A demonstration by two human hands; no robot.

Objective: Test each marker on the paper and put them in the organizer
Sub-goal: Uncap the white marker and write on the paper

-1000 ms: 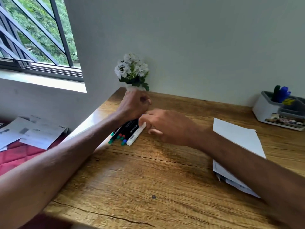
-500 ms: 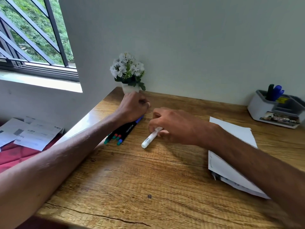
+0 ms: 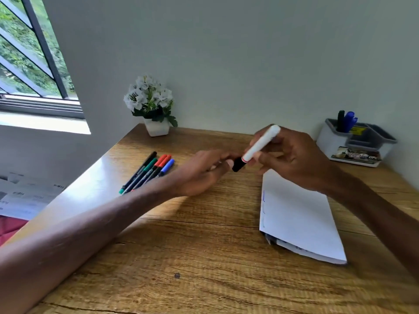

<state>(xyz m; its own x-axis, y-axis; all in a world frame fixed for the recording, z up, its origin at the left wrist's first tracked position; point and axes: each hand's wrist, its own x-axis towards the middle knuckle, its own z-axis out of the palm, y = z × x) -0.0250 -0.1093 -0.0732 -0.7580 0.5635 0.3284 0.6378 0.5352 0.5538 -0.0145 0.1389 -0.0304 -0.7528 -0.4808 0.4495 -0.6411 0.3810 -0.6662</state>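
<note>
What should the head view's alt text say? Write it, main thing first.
Over a wooden desk, the right hand holds a white marker while the left hand pinches its black cap. Loose markers lie to the left, paper to the right, an organizer at the back right.

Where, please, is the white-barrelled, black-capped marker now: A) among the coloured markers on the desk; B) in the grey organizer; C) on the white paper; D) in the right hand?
D: the right hand grips the white-barrelled, black-capped marker above the wooden desk, with the left hand at its cap.
</note>
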